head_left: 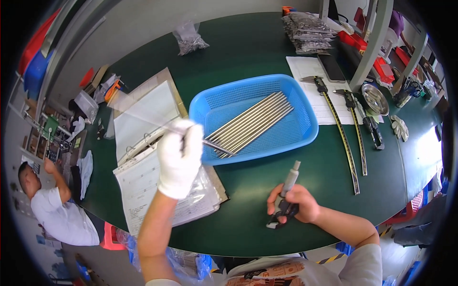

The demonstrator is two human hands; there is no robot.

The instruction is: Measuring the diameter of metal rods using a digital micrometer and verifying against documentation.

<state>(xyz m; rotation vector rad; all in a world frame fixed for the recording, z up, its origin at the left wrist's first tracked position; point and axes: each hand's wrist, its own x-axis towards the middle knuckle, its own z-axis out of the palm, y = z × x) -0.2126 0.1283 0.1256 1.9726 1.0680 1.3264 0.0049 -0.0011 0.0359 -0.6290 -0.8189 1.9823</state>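
Note:
My left hand (181, 159), in a white glove, is closed round a thin metal rod (219, 148). One end of the rod lies over the near rim of a blue plastic basket (253, 158); its other end is smeared by motion toward the upper left. Inside the basket several similar shiny metal rods (253, 121) lie side by side at a slant. Bare, my right hand (298, 204) grips a micrometer (290, 182) near the table's front edge, its grey barrel pointing up and its dark frame partly hidden by the fingers.
An open ring binder (138, 190) with papers lies left of the basket. Two calipers (341, 124) (355, 117), a phone (331, 67), a metal bowl (375, 99) and a glove (399, 127) lie to the right. Bags of small parts (307, 31) stand at the back. Another person (62, 209) sits far left.

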